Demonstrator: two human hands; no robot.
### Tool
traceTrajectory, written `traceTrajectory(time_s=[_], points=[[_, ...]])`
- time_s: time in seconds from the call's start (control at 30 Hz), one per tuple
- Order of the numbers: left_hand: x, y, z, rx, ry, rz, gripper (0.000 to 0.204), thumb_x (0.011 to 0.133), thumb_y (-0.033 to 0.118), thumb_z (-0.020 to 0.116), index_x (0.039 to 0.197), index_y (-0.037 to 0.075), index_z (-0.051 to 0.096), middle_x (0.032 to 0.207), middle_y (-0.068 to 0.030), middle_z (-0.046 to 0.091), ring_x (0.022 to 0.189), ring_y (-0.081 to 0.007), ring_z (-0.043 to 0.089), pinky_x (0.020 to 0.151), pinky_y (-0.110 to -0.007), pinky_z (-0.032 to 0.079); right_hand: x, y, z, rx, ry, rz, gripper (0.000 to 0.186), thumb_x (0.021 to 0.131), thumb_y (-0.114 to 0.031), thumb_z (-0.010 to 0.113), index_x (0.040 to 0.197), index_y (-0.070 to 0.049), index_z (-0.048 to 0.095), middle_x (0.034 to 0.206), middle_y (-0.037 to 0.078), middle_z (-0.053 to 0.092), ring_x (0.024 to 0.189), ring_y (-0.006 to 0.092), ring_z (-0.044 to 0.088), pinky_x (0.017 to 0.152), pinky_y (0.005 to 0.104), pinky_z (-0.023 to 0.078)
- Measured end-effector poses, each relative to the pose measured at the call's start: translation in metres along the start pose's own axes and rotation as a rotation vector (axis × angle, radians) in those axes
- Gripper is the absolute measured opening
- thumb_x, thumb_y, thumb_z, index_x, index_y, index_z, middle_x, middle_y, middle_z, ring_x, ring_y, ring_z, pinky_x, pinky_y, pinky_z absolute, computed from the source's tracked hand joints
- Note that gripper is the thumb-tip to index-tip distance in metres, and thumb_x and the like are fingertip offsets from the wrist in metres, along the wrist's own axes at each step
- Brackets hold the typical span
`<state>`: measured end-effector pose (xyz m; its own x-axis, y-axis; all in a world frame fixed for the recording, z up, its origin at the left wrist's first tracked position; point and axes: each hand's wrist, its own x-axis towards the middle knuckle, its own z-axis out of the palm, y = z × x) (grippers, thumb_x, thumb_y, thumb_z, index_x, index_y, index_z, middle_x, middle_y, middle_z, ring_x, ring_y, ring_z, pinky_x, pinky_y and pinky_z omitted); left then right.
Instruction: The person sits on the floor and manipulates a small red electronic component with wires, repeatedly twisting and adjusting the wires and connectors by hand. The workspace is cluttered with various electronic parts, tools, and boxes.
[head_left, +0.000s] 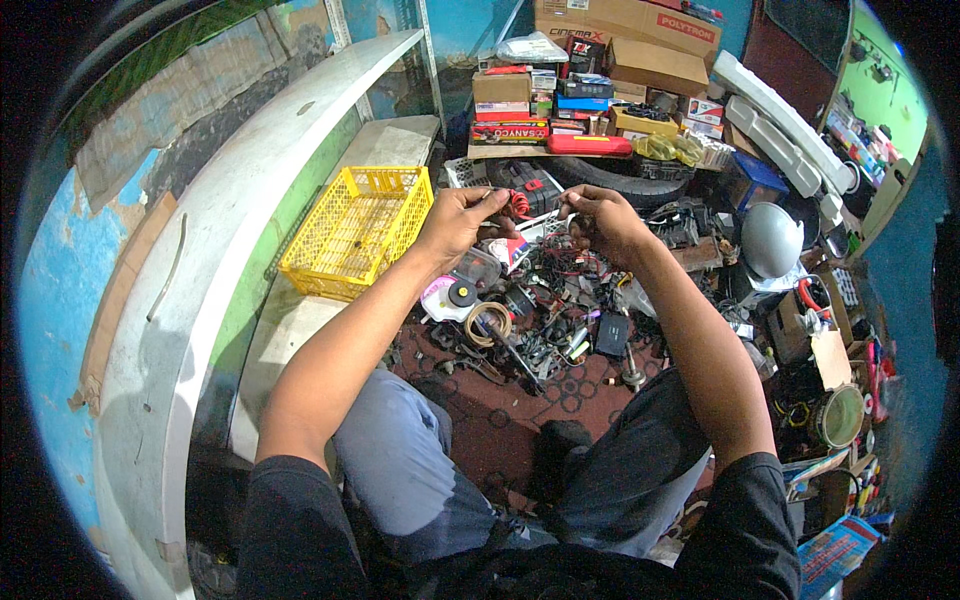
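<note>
My left hand [462, 222] and my right hand [606, 224] are raised in front of me at about one height, a short gap between them. Thumb and fingers are pinched together on each. Whatever they pinch is too small to make out. A red coiled wire [520, 205] shows right beside my left fingertips; whether it is held or lies behind them, I cannot tell. Below the hands a heap of tangled wires and small parts [570, 275] covers the floor. Near my left wrist are a white bottle with a black cap [450, 298] and a tan coiled hose [488, 325].
A yellow plastic crate [355, 230] sits on a low ledge at left, beside a long white shelf [215, 190]. Stacked boxes [590, 100] fill the back, above a black tyre [630, 185]. At right stand a grey rounded shell [771, 240] and a round tin [838, 416].
</note>
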<state>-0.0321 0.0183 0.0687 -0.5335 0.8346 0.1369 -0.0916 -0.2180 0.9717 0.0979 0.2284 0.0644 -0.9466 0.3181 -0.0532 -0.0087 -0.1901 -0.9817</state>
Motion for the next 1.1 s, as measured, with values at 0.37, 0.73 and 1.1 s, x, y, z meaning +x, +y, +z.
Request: traceTrajectory(time_s=[0.37, 0.73, 1.1], points=[[0.003, -0.001, 0.002, -0.170, 0.013, -0.025, 0.026, 0.095, 0.024, 0.058, 0.103, -0.001, 0.061, 0.089, -0.0099, 0.067, 0.076, -0.0196, 0.068, 0.073, -0.035, 0.059, -0.013, 0.000, 0.016, -0.533, -0.227, -0.141, 0.027, 0.095, -0.027, 0.060, 0.107, -0.004, 0.069, 0.088, 0.003, 0.068, 0.070, 0.0114, 0.060, 0.058, 0.0276, 0.050], [0.003, -0.006, 0.008, -0.314, 0.009, -0.031, 0.025, 0.096, 0.021, 0.056, 0.108, -0.001, 0.059, 0.094, -0.0111, 0.067, 0.083, -0.0216, 0.068, 0.080, -0.036, 0.059, -0.013, 0.003, 0.028, -0.495, -0.108, -0.225, 0.021, 0.094, -0.019, 0.060, 0.089, 0.001, 0.063, 0.074, 0.002, 0.061, 0.067, 0.0083, 0.057, 0.057, 0.0250, 0.047], [0.003, -0.002, 0.016, -0.300, 0.012, -0.029, 0.023, 0.099, 0.015, 0.050, 0.113, 0.000, 0.058, 0.101, -0.0106, 0.065, 0.085, -0.0208, 0.067, 0.080, -0.035, 0.058, -0.023, -0.001, 0.062, 0.074, -0.034, -0.062, 0.022, 0.094, -0.022, 0.060, 0.102, -0.002, 0.065, 0.083, -0.002, 0.060, 0.069, 0.0087, 0.052, 0.059, 0.0255, 0.042]])
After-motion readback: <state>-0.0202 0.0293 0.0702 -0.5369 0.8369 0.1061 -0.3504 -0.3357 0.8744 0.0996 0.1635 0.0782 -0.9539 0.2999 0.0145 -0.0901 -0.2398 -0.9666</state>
